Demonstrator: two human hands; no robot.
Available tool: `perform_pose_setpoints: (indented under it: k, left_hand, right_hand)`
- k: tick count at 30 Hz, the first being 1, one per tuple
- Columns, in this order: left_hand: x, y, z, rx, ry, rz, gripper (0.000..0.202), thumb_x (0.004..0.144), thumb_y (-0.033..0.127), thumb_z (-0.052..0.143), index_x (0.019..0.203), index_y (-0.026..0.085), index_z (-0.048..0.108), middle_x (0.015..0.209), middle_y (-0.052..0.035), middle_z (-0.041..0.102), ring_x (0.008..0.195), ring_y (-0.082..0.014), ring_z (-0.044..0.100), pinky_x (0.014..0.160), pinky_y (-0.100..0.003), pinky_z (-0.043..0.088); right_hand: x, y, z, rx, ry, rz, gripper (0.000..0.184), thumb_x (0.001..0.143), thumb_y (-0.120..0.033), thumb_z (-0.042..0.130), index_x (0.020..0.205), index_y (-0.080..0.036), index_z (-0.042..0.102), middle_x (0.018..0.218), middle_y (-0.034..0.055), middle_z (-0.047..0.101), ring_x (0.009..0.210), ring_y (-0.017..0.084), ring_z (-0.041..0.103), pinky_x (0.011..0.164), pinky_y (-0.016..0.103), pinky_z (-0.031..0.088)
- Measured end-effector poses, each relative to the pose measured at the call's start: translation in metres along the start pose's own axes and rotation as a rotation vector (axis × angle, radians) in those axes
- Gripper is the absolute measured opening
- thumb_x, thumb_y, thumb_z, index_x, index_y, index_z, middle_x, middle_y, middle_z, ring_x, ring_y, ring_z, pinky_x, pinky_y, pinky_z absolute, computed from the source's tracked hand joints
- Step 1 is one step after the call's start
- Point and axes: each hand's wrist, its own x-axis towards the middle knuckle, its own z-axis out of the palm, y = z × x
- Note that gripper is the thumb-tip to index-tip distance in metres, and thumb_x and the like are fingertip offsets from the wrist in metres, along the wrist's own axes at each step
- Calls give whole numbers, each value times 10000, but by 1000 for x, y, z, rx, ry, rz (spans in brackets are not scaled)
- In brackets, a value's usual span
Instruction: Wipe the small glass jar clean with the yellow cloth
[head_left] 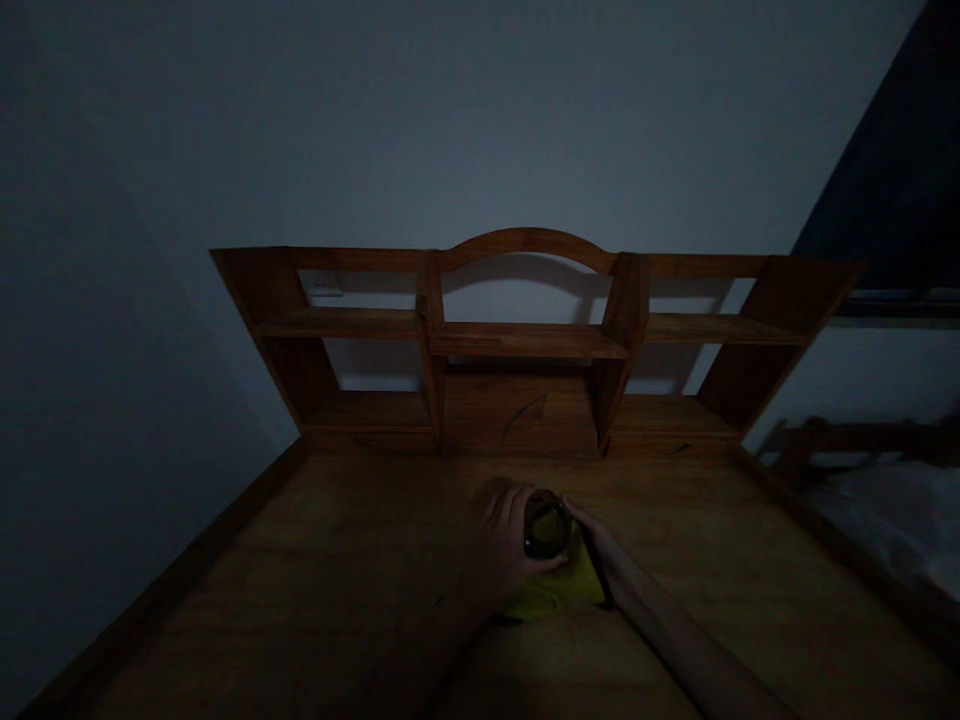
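My left hand [511,540] is wrapped around the left side of a round, dark, see-through glass [546,528], its thumb under the near side. The round end of the glass faces me, and a yellowish patch shows inside it. At the right of the glass, my right hand [604,545] has its fingers closed by the rim, along the edge of a yellow-green cloth [566,590]. The cloth spreads below the glass, with dark corners near the tabletop. Dim light hides most of the right fingers.
Both hands are above a wooden desk [337,560] with raised side edges. Along its back stands a wooden shelf unit [529,340] with an arched top rail, against a pale wall [480,120]. To the right, beyond the desk, lies whitish fabric or plastic [892,520].
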Motion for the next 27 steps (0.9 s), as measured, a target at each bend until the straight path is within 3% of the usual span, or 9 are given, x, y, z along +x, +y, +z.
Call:
perform_pose_setpoints:
  k: [10, 15, 27]
  left_hand:
    - [-3, -3, 3, -10, 0, 9, 951, 575, 580, 797, 1344, 190, 395, 1270, -140, 547, 1184, -322, 522, 1030, -490, 409]
    - [-2, -2, 2, 2, 8, 23, 940, 586, 604, 782, 1332, 185, 393, 1266, -141, 550, 1178, -313, 524, 1031, -497, 409]
    - [-2, -4, 4, -32, 16, 0, 927, 562, 626, 782, 1302, 196, 427, 1252, -144, 556, 1157, -320, 534, 996, -500, 438]
  right_hand:
    - [2, 0, 0, 41, 12, -16, 338, 911, -396, 582, 1068, -113, 676, 1046, 108, 729, 1034, 241, 671, 1003, 372, 462]
    - [4, 0, 0, 67, 6, 2, 318, 922, -403, 554, 1023, -134, 688, 1013, 99, 738, 1030, 254, 672, 1007, 414, 456]
    - [1, 0, 0, 60, -34, 1, 362, 908, -429, 583, 1079, -124, 675, 1071, 105, 722, 1065, 249, 656, 1020, 390, 442]
